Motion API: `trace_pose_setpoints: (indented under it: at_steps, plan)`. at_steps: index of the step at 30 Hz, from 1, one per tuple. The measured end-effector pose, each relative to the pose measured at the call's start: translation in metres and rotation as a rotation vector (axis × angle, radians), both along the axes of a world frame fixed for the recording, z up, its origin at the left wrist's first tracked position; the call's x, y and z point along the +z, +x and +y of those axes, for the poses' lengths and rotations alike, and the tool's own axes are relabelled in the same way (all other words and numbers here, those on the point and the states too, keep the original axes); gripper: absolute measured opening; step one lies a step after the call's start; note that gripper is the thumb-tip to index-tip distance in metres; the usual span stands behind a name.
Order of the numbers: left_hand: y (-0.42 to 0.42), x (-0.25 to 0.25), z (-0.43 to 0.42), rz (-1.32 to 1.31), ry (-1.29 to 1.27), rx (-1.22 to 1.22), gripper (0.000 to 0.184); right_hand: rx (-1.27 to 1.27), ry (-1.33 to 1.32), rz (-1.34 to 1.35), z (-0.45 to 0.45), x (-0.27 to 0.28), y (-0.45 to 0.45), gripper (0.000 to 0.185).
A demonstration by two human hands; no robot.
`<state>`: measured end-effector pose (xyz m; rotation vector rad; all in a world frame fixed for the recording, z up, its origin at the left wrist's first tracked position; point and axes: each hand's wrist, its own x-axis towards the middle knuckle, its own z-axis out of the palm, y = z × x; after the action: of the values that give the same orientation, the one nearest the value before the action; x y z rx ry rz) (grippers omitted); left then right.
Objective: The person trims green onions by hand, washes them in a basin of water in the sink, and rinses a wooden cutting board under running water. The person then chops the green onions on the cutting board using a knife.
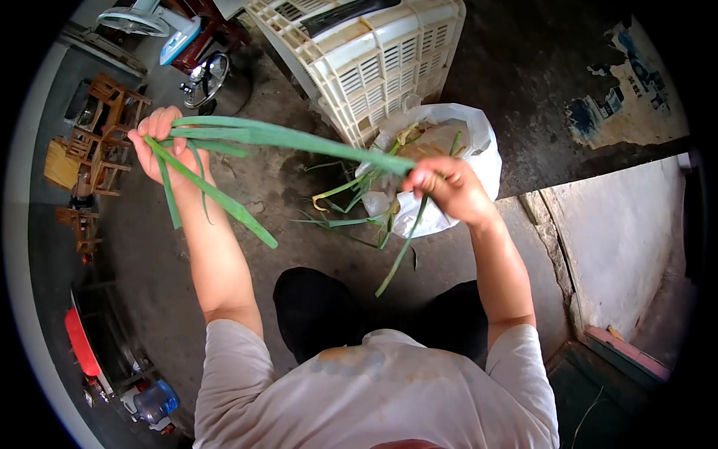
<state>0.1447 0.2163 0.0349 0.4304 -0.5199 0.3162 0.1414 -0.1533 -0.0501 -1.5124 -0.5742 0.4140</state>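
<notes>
Long green onion leaves stretch nearly level between my two hands. My left hand is closed round their ends at the left, and several loose leaf tips hang down from it. At the right, my right hand pinches the other end of the bunch, with one thin leaf dangling below. A white plastic bag stands open on the floor just behind my right hand. Green and yellowed leaf scraps lie beside and over the bag's left edge.
A white plastic crate stands behind the bag. A metal pot and a fan are at the back left. Wooden stools stand far left. A water jug is at the lower left. Torn paper lies at the right.
</notes>
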Motion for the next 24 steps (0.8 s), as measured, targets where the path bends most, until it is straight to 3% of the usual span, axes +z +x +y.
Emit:
trace_pose_setpoints:
  at_steps: [2, 4, 6, 9, 10, 12, 13, 15, 16, 17, 20, 21, 24]
  plan:
    - [-0.004, -0.008, -0.002, 0.038, -0.012, 0.029, 0.021, -0.135, 0.156, 0.050, -0.001, -0.002, 0.013, 0.017]
    - [-0.006, -0.018, 0.001, 0.015, -0.022, 0.130, 0.019, -0.425, 0.284, 0.004, -0.009, 0.000, 0.033, 0.018]
    - [-0.012, -0.029, 0.027, -0.014, -0.013, 0.141, 0.017, -0.293, 0.731, 0.148, -0.043, -0.007, 0.069, 0.021]
    - [-0.030, -0.032, 0.026, 0.040, -0.030, 0.159, 0.017, -0.764, 0.692, 0.077, -0.028, 0.011, 0.081, 0.023]
    - [-0.036, -0.030, 0.018, 0.044, -0.033, 0.159, 0.017, -0.765, 0.687, 0.079, -0.025, 0.007, 0.085, 0.023]
    - [-0.047, -0.027, 0.006, 0.125, 0.144, 0.187, 0.022, -0.827, -0.006, -0.448, -0.021, -0.015, 0.095, 0.021]
    - [-0.052, -0.030, 0.009, 0.089, 0.069, 0.095, 0.020, -0.741, -0.218, -0.501, -0.017, -0.035, 0.096, 0.011]
    - [-0.058, -0.027, -0.002, 0.129, 0.101, 0.162, 0.024, -0.433, -0.703, -0.902, -0.025, -0.105, 0.101, 0.013]
    - [-0.061, -0.028, -0.006, 0.169, 0.135, 0.232, 0.029, -0.230, -1.208, -0.857, -0.035, -0.158, 0.107, 0.016]
    - [-0.065, -0.035, 0.002, 0.183, 0.223, 0.271, 0.032, 0.073, -1.542, -0.644, -0.033, -0.161, 0.097, 0.026]
    - [-0.072, -0.037, -0.014, 0.215, 0.382, 0.320, 0.035, -0.101, -1.248, -0.424, -0.062, -0.178, 0.104, 0.029]
    - [-0.075, -0.042, -0.014, 0.229, 0.446, 0.385, 0.035, -0.022, -1.223, -0.458, -0.062, -0.176, 0.113, 0.032]
    - [-0.073, -0.037, -0.020, 0.249, 0.573, 0.456, 0.034, -0.107, -1.198, -0.443, -0.030, -0.104, 0.105, 0.040]
